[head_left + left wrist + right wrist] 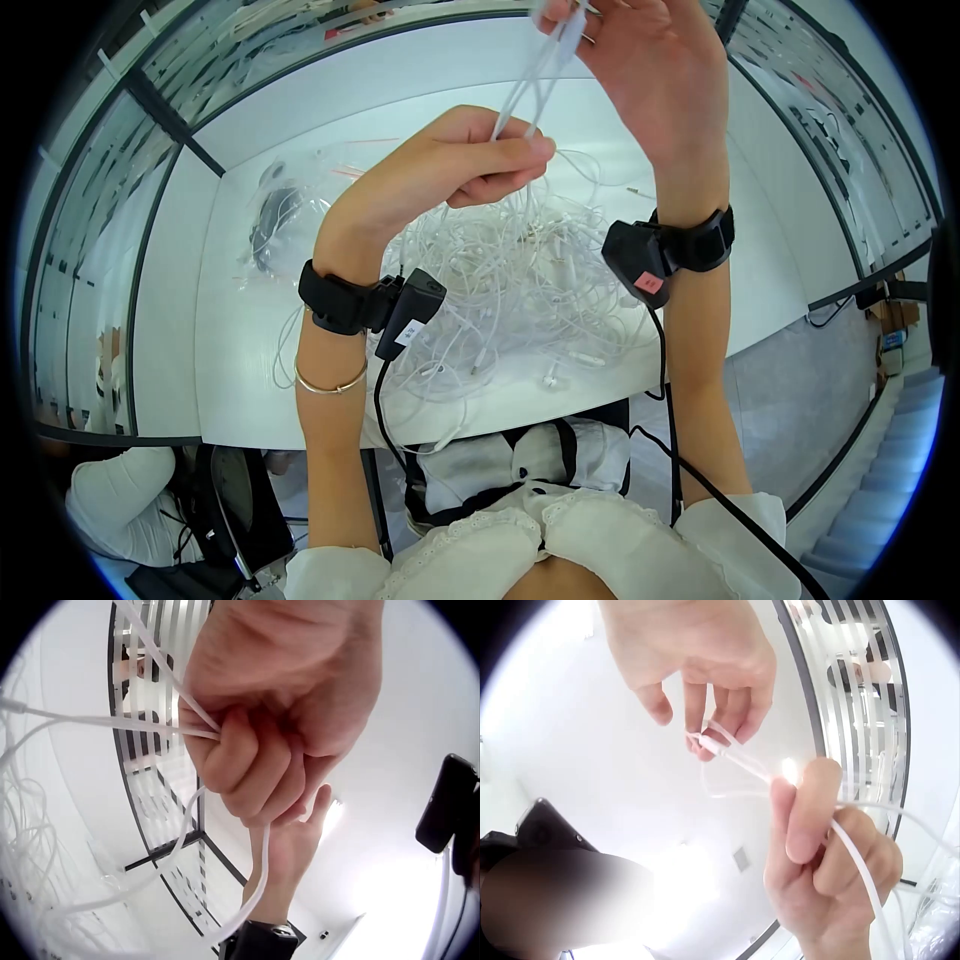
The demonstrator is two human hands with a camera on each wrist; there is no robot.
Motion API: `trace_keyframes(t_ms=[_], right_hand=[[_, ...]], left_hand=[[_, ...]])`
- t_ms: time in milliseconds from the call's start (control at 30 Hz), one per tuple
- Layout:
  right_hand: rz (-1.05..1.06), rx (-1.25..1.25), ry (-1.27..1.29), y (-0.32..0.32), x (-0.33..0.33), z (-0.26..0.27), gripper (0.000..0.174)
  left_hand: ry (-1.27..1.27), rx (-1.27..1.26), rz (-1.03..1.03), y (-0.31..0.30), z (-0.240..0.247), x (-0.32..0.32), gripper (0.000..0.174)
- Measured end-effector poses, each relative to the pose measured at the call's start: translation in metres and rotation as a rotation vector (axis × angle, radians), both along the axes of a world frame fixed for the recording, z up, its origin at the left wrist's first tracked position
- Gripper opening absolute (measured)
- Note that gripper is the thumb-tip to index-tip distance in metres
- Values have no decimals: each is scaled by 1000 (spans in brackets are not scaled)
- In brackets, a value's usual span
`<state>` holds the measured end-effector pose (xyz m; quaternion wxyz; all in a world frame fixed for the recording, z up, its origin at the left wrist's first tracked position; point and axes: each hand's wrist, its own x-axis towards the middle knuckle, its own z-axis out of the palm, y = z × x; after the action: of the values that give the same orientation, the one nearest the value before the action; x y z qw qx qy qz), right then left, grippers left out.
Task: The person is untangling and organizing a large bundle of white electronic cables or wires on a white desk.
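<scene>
In the head view, the left hand (455,160) pinches white cable strands (517,98) between thumb and fingers above the tangle. The left wrist view shows this hand (262,727) with its fingers curled round the cables (142,726). Higher up, at the top edge of the head view, the right hand (655,75) holds the upper part of the same strands. In the right wrist view, the right hand (705,660) has bent fingers with a slim white cable piece (712,746) at their tips, its thumb apart. Below it, the left hand (832,862) pinches the cable.
A large tangle of white cables (520,290) covers the middle of the white table (240,375). Clear plastic bags with a dark coiled item (272,225) lie at the left. Low partitions with striped glass surround the table. Another person's white sleeve (120,495) shows at lower left.
</scene>
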<state>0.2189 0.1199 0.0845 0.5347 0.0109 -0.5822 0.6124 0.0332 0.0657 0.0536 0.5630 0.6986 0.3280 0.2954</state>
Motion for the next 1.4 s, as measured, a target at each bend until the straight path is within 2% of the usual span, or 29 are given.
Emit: trace_keyframes(t_ms=[167,267,433,500,600,633,733,833,900,1000,1133,1200,1267,1300,1400], right_hand=[[358,15,140,35,13,-16,46],[43,-50,97,15,4,-10,45],[-404,278,-231,17,24,-4,39],[-526,372,-246,17,29,-2,36],[-590,401,-293,18,39,3,40],[-709,420,-359,15,40,4,40],[-869,516,-401,4,35,7,35],[-924,549,-393,2,37,8,29],[-935,597,-360,3,40,10,24],[-889,625,-307,-12,34,17,22],[-842,925,-256,-20,20,25,31],[-745,1039,-189,-19,9,26,37],[-660,1043,-203,-20,0,23,38],[-640,1010,-259,-23,-3,20,37],[-658,903,-442,-30,-8,9,35]], left_hand=[[51,-2,-153,7,-8,2,32],[57,-23,-116,3,-5,5,33],[175,57,-62,9,-12,3,34],[181,40,-49,8,-11,2,34],[156,-15,-58,8,-8,0,33],[155,-30,-58,8,-8,0,33],[144,-78,-55,9,-9,1,32],[124,-72,-9,7,-8,1,31],[74,-38,8,9,-9,0,32],[-24,91,192,3,-4,6,33],[-238,282,317,0,-3,14,33],[-345,401,274,5,-3,8,33],[-457,488,250,10,-3,3,35],[-541,430,338,9,-3,4,29],[-591,318,434,24,-15,-2,26]])
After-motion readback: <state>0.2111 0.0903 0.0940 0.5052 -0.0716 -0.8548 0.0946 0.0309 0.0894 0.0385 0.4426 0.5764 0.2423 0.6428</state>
